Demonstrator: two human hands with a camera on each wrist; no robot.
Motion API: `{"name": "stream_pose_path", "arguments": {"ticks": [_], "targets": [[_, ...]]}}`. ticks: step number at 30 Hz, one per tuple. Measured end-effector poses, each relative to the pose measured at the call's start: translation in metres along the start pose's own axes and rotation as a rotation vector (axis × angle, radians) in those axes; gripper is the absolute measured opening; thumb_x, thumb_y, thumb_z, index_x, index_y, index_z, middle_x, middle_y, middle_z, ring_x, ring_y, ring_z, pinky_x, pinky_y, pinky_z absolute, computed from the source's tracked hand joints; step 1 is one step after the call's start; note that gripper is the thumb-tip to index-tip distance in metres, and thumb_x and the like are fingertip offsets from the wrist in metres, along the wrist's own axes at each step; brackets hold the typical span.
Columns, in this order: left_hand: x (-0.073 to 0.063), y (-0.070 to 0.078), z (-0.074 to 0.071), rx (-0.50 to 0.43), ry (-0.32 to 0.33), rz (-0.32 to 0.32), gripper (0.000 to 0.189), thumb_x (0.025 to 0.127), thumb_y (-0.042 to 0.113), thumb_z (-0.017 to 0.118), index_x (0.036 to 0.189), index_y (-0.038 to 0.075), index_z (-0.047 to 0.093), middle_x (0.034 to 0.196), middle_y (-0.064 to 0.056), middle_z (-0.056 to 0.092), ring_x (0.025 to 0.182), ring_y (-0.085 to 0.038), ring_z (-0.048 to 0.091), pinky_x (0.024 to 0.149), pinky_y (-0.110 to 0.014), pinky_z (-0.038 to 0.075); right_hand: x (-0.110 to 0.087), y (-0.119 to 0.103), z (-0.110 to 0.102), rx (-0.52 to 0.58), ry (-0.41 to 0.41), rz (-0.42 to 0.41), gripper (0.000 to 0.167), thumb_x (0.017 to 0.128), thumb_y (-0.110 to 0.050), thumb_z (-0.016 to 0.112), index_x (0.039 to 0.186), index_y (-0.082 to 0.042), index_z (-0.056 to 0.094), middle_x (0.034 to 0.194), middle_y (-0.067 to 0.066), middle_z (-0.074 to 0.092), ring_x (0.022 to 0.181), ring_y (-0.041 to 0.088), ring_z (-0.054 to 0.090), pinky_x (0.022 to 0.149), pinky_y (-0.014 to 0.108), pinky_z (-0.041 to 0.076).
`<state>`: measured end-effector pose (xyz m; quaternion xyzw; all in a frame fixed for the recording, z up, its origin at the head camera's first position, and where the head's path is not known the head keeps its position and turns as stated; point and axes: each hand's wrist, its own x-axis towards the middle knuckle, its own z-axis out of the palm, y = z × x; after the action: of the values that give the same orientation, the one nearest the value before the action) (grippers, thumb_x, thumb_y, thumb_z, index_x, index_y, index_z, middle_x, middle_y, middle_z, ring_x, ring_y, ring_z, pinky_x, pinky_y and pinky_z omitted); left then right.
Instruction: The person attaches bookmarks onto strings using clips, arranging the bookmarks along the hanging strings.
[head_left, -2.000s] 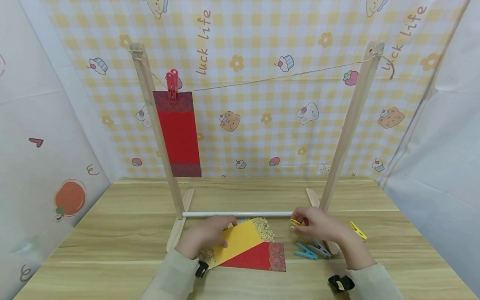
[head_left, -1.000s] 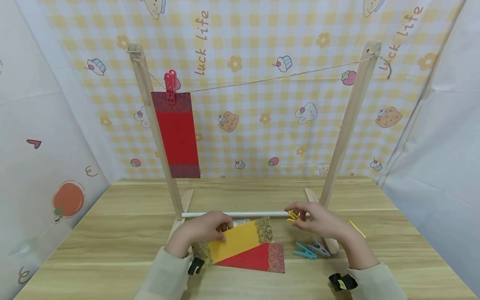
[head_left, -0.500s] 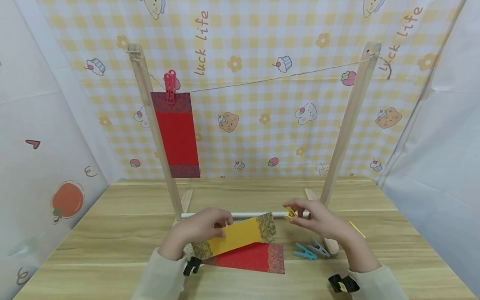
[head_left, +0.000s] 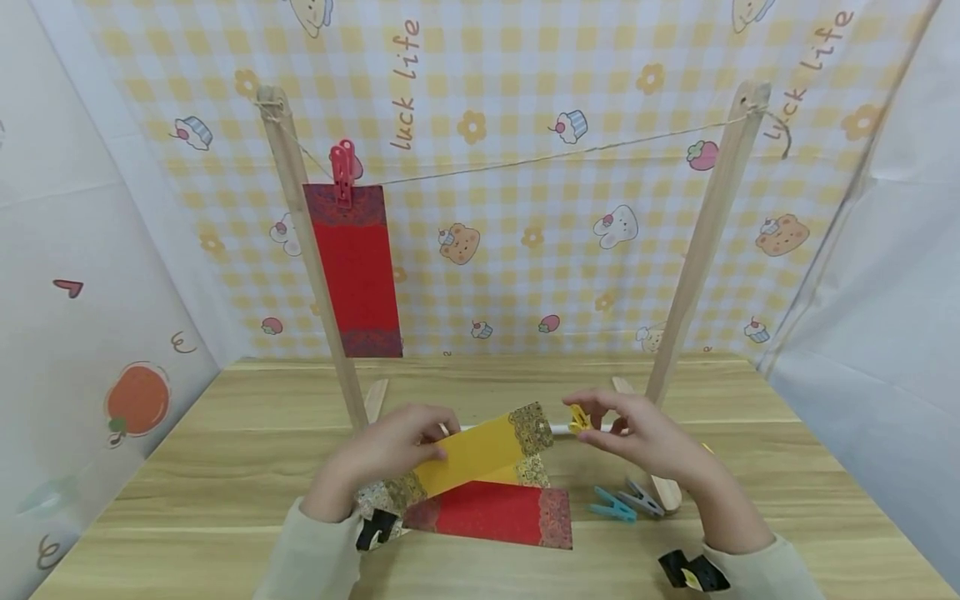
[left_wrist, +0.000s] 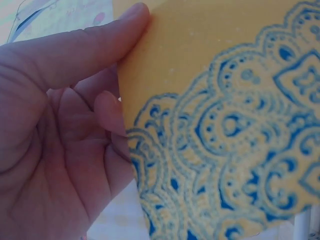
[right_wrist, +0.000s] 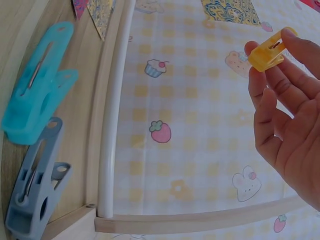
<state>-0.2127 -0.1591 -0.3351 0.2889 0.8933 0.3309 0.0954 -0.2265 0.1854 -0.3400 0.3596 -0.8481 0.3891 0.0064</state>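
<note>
My left hand (head_left: 393, 446) pinches a yellow paper card (head_left: 472, 450) with dark lace-patterned ends by its left part. The card is raised and tilted, its right end higher. In the left wrist view the thumb (left_wrist: 107, 37) lies over its face, the fingers partly behind. Under it lie a second yellow card (head_left: 533, 472) and a red card (head_left: 495, 510), overlapping on the table. To the right, my right hand (head_left: 633, 427) pinches a yellow clothespin (right_wrist: 268, 51) between thumb and fingers, close to the raised card's right end.
A wooden rack with two posts (head_left: 693, 250) and a low white rod (head_left: 561, 430) stands behind. From its sagging string (head_left: 525, 160) a red card (head_left: 356, 279) hangs by a red clothespin (head_left: 342, 173). Blue (head_left: 613, 505) and grey (head_left: 642, 498) clothespins lie right of the cards.
My left hand has lifted the yellow card off the pile, uncovering another yellow card. My right hand has risen slightly with the yellow clothespin.
</note>
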Motion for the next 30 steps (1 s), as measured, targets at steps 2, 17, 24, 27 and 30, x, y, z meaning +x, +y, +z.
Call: {"name": "stream_pose_path", "arguments": {"ticks": [2, 17, 24, 27, 30], "targets": [[-0.002, 0.000, -0.003, -0.002, 0.013, 0.000, 0.015, 0.091, 0.003, 0.068, 0.103, 0.011, 0.067, 0.099, -0.002, 0.073, 0.090, -0.012, 0.070, 0.075, -0.026, 0.054, 0.001, -0.002, 0.000, -0.001, 0.014, -0.007, 0.036, 0.096, -0.016, 0.066, 0.131, -0.010, 0.061, 0.098, -0.004, 0.062, 0.088, 0.005, 0.051, 0.069, 0.023, 0.051], [-0.016, -0.005, -0.021, 0.006, 0.136, 0.003, 0.021, 0.095, 0.010, 0.065, 0.115, 0.007, 0.065, 0.107, -0.006, 0.075, 0.100, -0.020, 0.072, 0.080, -0.031, 0.054, 0.025, -0.017, 0.007, 0.058, 0.128, -0.062, 0.042, 0.095, -0.009, 0.067, 0.135, -0.010, 0.057, 0.107, 0.003, 0.068, 0.096, 0.007, 0.056, 0.078, 0.025, 0.053], [-0.019, -0.009, -0.026, 0.003, 0.204, -0.017, 0.023, 0.094, 0.009, 0.067, 0.116, 0.009, 0.065, 0.114, -0.008, 0.072, 0.102, -0.022, 0.071, 0.080, -0.034, 0.054, 0.040, -0.025, 0.008, 0.085, 0.180, -0.123, 0.043, 0.092, -0.003, 0.068, 0.134, -0.007, 0.057, 0.104, 0.006, 0.069, 0.094, 0.007, 0.058, 0.076, 0.027, 0.055], [-0.021, -0.009, -0.027, -0.003, 0.230, -0.010, 0.023, 0.093, 0.008, 0.067, 0.116, 0.010, 0.065, 0.110, -0.006, 0.074, 0.101, -0.020, 0.071, 0.076, -0.029, 0.052, 0.046, -0.030, 0.008, 0.117, 0.195, -0.146, 0.043, 0.092, -0.001, 0.067, 0.133, -0.006, 0.057, 0.105, 0.008, 0.069, 0.094, 0.007, 0.058, 0.076, 0.027, 0.055], [-0.022, -0.009, -0.029, -0.015, 0.259, 0.004, 0.023, 0.093, 0.009, 0.067, 0.116, 0.009, 0.065, 0.103, -0.005, 0.076, 0.083, -0.013, 0.068, 0.070, -0.026, 0.051, 0.051, -0.036, 0.009, 0.149, 0.206, -0.173, 0.043, 0.092, 0.000, 0.067, 0.133, -0.005, 0.058, 0.106, 0.011, 0.068, 0.095, 0.008, 0.059, 0.075, 0.028, 0.056]]}}
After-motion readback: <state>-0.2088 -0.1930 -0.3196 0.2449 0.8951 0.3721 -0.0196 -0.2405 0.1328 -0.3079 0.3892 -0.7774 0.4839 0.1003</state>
